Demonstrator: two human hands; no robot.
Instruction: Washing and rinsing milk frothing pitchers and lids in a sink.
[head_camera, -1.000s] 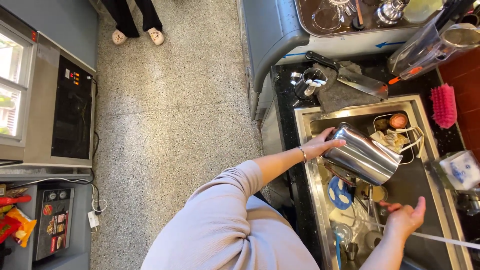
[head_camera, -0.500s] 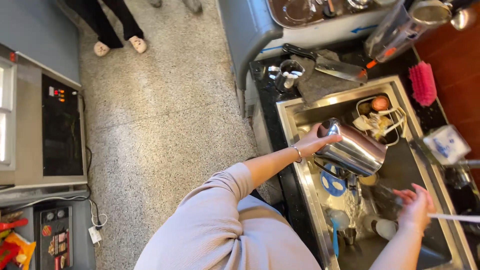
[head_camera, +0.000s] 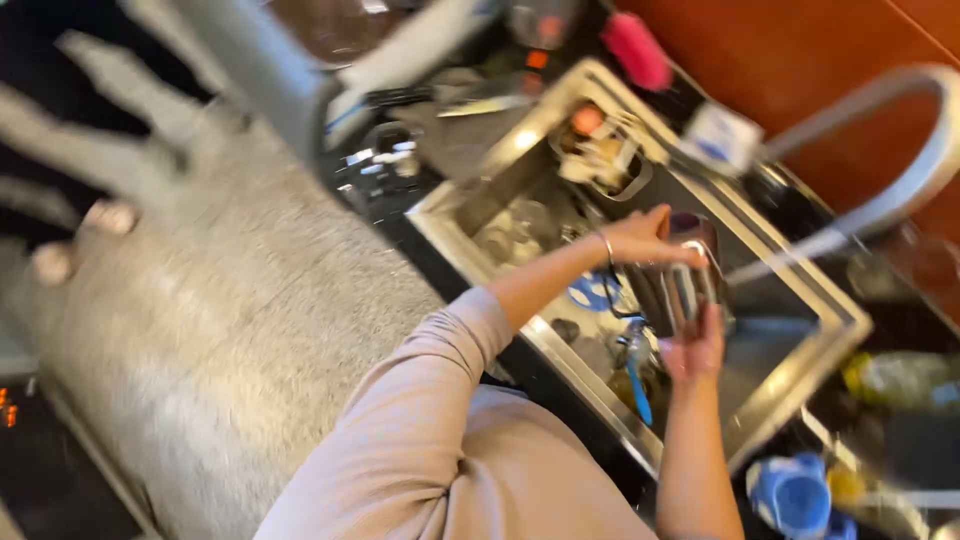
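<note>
Hands are meeting over the steel sink, with the metal jug caught between them. The left hand is lying across the jug's upper side, fingers curled over it, a thin bracelet showing at the wrist. The right hand is coming up from below, fingers pressing against the jug's underside, so both hands are closing on the same vessel; the frame is blurred, so the exact grip of each finger cannot be told. The jug is hanging above the basin, near the end of the curved tap. Below the hands, dishes and a blue-handled utensil are lying in the basin. A pink brush is resting on the counter beyond the sink.
</note>
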